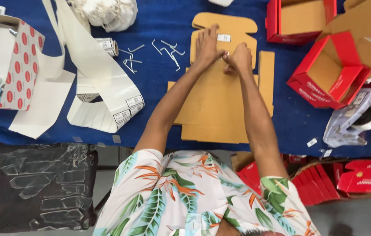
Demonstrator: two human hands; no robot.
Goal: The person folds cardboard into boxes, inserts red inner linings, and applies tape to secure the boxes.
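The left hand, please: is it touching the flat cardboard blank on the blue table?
Touching. The head view shows the left hand pressed flat on the flat cardboard blank.

The person wears a short-sleeved white shirt (185, 196) printed with green palm leaves and orange flowers; both forearms are bare

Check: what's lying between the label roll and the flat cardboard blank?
Head view: loose bent metal wire pieces lie on the blue table cover between the label roll and the flat cardboard blank.
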